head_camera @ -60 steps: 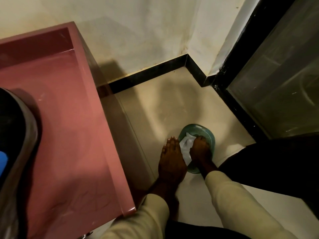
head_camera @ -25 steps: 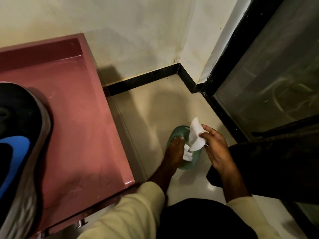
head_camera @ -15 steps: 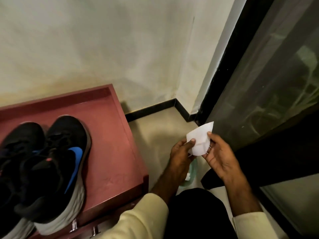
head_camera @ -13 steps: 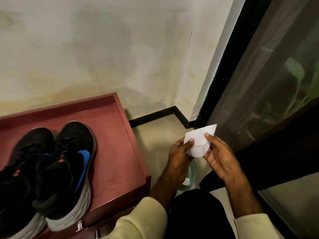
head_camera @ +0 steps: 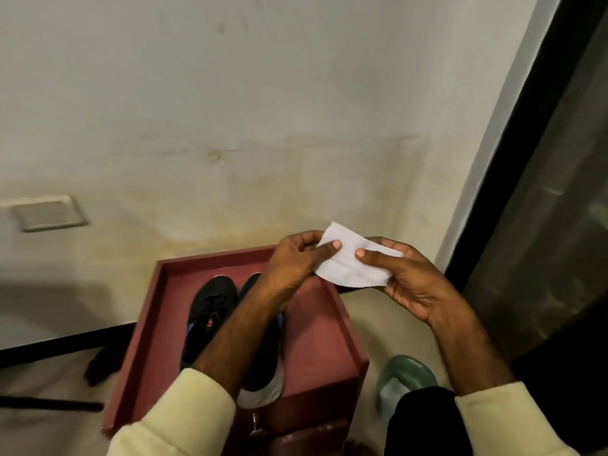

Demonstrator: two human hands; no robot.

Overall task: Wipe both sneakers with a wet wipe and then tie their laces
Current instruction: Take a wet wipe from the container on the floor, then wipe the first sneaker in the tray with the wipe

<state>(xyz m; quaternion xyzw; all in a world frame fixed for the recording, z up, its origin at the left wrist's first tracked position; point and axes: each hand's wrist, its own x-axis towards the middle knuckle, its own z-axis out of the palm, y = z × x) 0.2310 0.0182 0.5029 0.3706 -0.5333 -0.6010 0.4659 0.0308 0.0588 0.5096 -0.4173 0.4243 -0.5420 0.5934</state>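
Observation:
Both my hands hold a white wet wipe (head_camera: pixel 350 263) up in front of me, above the far right corner of a red-brown cabinet top (head_camera: pixel 324 343). My left hand (head_camera: pixel 297 258) pinches its left edge and my right hand (head_camera: pixel 406 278) pinches its right edge. Two black sneakers with blue and red accents and grey soles lie side by side on the cabinet top. The left sneaker (head_camera: pixel 210 312) shows well; the right sneaker (head_camera: pixel 265 366) is largely hidden behind my left forearm.
A green wipe pack (head_camera: pixel 406 373) with a white wipe sticking out lies on the floor right of the cabinet. A dark glass door (head_camera: pixel 552 225) fills the right side. The wall stands close behind the cabinet, with a wall plate (head_camera: pixel 46 212) at left.
My right hand pulled a wipe from the green pack on the floor and both hands lifted it. My view swung left and up, bringing both sneakers under my left arm.

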